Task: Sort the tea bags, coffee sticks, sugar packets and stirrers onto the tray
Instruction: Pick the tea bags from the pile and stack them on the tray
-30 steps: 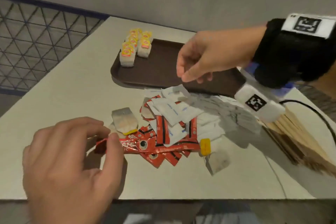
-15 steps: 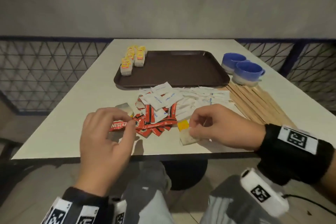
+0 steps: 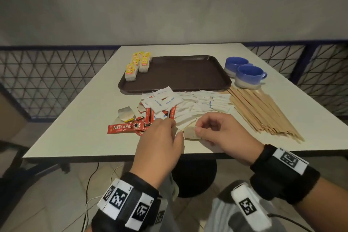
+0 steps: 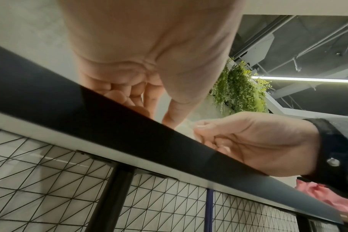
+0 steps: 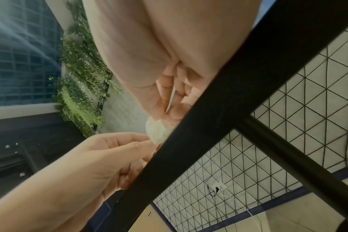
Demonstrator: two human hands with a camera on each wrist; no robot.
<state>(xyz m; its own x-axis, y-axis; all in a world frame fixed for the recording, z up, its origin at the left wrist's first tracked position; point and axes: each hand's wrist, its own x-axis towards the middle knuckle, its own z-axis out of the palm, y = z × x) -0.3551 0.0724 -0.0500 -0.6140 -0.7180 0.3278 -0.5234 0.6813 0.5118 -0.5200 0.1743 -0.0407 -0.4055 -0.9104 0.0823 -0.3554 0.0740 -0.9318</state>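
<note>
Sorting the tea bags is the step in hand: both hands meet at the near edge of the table [image 3: 56,137] over one loose tea bag [image 3: 190,132]. The right hand [image 3: 224,135] pinches it between thumb and curled fingers; the left hand [image 3: 160,143] has thumb and fingertips closed on its other end. The bag sits just above the table edge, in front of the mixed pile.

Stacked tea bags [image 3: 138,65] already stand in the far left corner of the tray [image 3: 188,75]; the rest of the tray floor is bare. Sugar packets [image 3: 188,105], coffee sticks [image 3: 120,129], a second loose tea bag [image 3: 126,116] and the wooden stirrers [image 3: 263,111] lie on the table, off the tray. By judgement, the task is at an early stage.

The next move calls for releasing one hand, carrying the bag over the pile and the tray rim, and setting it beside the existing stacks without toppling them.

View comparison:
- Head view: gives the full layout, tray, piles and two blue cups [image 3: 244,72].
- Right wrist view: from below the table edge, shows the bag [image 5: 157,131] as a pale pouch touching the thumb tips of both hands.
- Left wrist view: shows the right hand [image 4: 254,141] with fingers curled; the bag is nearly hidden, and the table edge covers most of the left fingertips
</note>
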